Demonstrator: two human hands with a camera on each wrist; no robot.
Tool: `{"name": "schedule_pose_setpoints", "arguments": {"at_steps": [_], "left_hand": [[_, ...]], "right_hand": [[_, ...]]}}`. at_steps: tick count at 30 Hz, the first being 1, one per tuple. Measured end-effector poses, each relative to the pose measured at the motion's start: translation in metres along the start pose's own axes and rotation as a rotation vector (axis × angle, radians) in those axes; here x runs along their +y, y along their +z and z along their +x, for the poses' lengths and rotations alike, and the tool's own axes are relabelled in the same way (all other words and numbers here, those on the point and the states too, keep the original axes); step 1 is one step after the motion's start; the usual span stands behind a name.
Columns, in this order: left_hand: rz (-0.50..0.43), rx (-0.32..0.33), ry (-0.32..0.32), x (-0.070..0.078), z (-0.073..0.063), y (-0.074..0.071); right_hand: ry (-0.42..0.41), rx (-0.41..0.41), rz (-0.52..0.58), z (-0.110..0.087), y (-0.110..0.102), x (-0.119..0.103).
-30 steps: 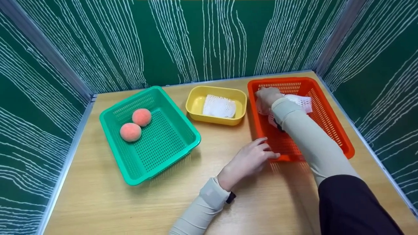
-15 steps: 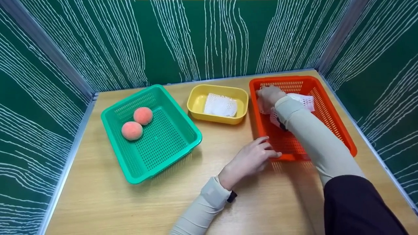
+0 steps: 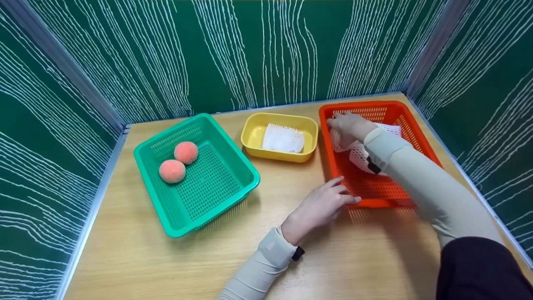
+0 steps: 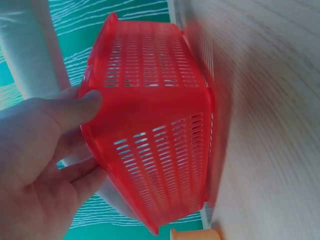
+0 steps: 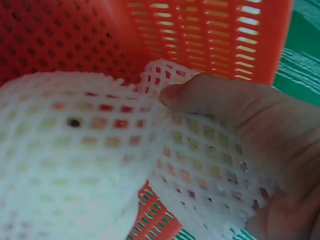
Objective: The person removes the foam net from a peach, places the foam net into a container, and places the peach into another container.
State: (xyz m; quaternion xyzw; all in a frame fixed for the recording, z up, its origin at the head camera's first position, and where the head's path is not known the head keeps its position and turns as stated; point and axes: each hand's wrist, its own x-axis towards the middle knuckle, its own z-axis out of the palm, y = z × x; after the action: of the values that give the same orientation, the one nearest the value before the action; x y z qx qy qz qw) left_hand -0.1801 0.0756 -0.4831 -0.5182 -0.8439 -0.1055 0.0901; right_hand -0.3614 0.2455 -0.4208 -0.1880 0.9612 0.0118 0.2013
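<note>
My left hand (image 3: 320,204) holds the near left corner of the red plastic basket (image 3: 377,203). In the left wrist view its thumb lies on the outside of the basket's rim, with the other fingers at the rim beside it. My right hand (image 3: 352,129) is inside the basket, by its far left corner. The right wrist view shows that hand's thumb and fingers gripping a white foam fruit net (image 5: 195,155). Something pale yellow-green shows through its mesh. A second foam net (image 5: 65,155) bulges beside it, close to the camera. More white netting (image 3: 361,158) lies under the right wrist.
A yellow tub (image 3: 275,156) with a white foam net (image 3: 283,138) in it stands left of the red basket. Farther left is a green basket (image 3: 250,177) holding two fuzzy pink balls (image 3: 172,171) like peaches. Green panels (image 3: 291,50) with white lines enclose the wooden table (image 3: 137,258).
My right forearm has swung to the right and the right hand has shifted slightly right, uncovering more netting beneath the wrist. My left hand stays at the basket's corner.
</note>
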Motion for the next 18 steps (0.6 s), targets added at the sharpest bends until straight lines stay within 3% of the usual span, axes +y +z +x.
{"name": "schedule_pose_setpoints", "arguments": {"at_steps": [10, 18], "left_hand": [[0.070, -0.008, -0.031, 0.005, 0.003, -0.003], [0.208, 0.068, -0.027, 0.013, 0.002, 0.004]], "right_hand": [[-0.086, 0.088, -0.039, -0.028, -0.014, -0.005], [-0.117, 0.148, -0.052, -0.051, -0.020, -0.011]]}}
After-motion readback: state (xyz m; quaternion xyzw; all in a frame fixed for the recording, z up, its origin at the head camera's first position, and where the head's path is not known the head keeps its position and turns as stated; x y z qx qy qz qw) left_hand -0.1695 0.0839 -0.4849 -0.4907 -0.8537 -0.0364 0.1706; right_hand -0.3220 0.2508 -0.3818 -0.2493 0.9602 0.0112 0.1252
